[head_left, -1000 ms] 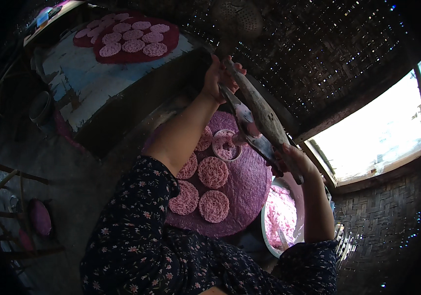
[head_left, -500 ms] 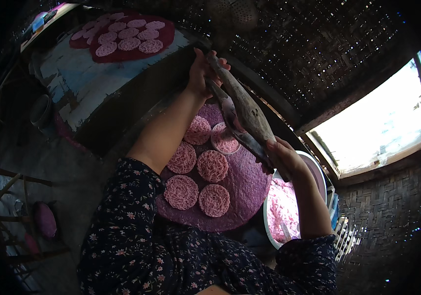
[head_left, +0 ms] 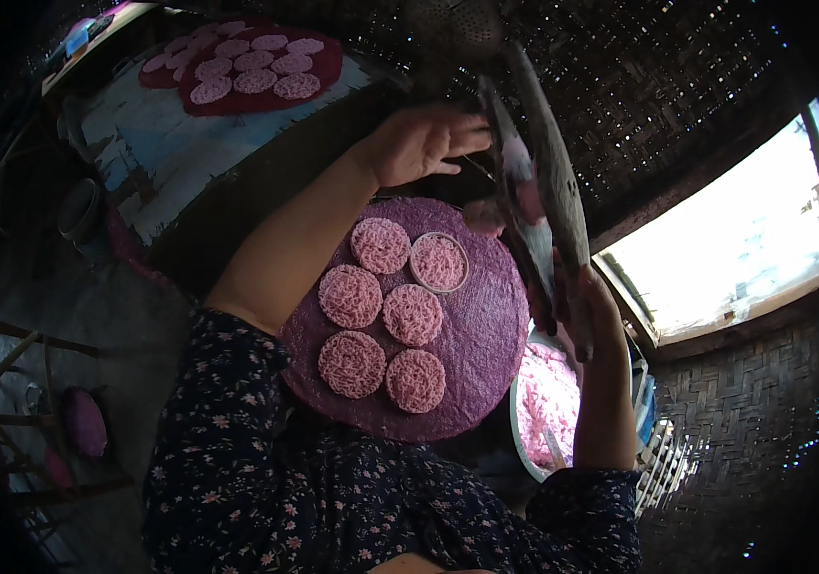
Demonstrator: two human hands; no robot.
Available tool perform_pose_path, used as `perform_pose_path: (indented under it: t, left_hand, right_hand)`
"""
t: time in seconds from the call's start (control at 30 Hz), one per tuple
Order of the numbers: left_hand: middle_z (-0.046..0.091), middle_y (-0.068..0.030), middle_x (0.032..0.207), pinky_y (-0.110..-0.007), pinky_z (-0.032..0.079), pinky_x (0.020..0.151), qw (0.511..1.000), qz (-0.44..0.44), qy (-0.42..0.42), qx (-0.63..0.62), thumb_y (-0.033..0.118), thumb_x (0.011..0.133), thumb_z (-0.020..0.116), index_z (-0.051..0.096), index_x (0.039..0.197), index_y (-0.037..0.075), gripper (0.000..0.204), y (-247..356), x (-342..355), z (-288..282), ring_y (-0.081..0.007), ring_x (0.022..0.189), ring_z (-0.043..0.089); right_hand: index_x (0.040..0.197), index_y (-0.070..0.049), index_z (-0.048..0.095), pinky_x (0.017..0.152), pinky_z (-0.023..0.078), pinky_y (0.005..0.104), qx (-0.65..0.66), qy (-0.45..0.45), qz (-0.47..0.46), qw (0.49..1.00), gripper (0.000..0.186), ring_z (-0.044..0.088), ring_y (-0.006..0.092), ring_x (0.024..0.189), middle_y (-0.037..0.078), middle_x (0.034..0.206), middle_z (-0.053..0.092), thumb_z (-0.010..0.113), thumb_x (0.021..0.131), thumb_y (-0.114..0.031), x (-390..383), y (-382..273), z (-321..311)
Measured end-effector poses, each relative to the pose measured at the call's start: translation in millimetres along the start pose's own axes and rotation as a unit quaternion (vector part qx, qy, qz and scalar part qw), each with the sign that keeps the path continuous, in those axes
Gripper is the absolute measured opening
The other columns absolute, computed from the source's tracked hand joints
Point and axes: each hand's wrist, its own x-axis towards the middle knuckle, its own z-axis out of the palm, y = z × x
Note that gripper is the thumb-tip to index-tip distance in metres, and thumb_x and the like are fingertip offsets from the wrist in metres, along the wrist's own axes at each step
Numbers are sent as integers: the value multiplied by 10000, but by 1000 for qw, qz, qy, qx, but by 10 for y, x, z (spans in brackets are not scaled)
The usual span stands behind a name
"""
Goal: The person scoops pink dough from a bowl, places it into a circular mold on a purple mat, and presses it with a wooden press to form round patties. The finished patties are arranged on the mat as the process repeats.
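Note:
My right hand (head_left: 603, 301) grips the lower end of a weathered two-armed wooden press (head_left: 562, 182), which stands steeply raised at the right of the purple round mat (head_left: 486, 354). Pink dough (head_left: 527, 187) clings between its arms. My left hand (head_left: 424, 143) is off the press, just left of its upper part, fingers spread and slightly blurred. On the mat lie several pink discs of noodle-like strands (head_left: 352, 364). A thin pale ring (head_left: 468, 263) encloses the upper right disc. A blurred pinkish lump (head_left: 484, 218) shows beside the press; I cannot tell what it is.
A basin (head_left: 518, 435) of pink dough, with a utensil in it, stands at my right. Far left, a worn blue-white table (head_left: 141, 143) bears dark red mats (head_left: 323, 86) with more pink discs. A woven wall (head_left: 763, 411) and bright window (head_left: 725, 230) border the right.
My left hand has let go of the press's upper end and its fingers have opened. The press has swung to the right and more upright, held by my right hand alone.

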Motion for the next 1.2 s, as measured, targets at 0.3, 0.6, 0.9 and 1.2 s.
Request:
perform_pose_path:
  t: [0.3, 0.6, 0.9, 1.2]
  left_hand:
    - [651, -140, 909, -348, 506, 763, 754, 67, 322, 569, 224, 690, 748, 608, 961, 21, 366, -81, -790, 445, -213, 824, 642]
    - [561, -201, 1126, -477, 433, 877, 944, 38, 103, -311, 604, 919, 162, 481, 1221, -34, 775, -144, -2980, -207, -347, 1057, 501]
    - [627, -236, 924, -453, 417, 893, 907, 53, 172, -380, 561, 920, -30, 652, 883, 77, 837, -225, -3968, 6, -372, 971, 552]
    - [615, -234, 892, -448, 423, 887, 938, 16, 82, -337, 524, 945, 18, 626, 845, 106, 744, -208, -4084, -103, -372, 950, 555]
  right_hand:
    - [994, 7, 655, 685, 503, 351, -235, -8, -79, 969, 402, 643, 207, 820, 97, 895, 669, 554, 898, -369, 730, 455, 117]
    - [776, -40, 696, 690, 498, 400, -561, 200, -19, 803, 252, 646, 318, 742, 158, 739, 658, 660, 743, -287, 897, 1021, -64]
    - [777, -57, 702, 701, 504, 417, -594, 178, -31, 784, 221, 643, 333, 742, 170, 755, 658, 632, 713, -256, 936, 1032, -10]
    - [758, -21, 690, 619, 491, 365, -539, 196, -28, 819, 237, 635, 267, 624, 142, 654, 634, 666, 709, -251, 239, 638, -78]
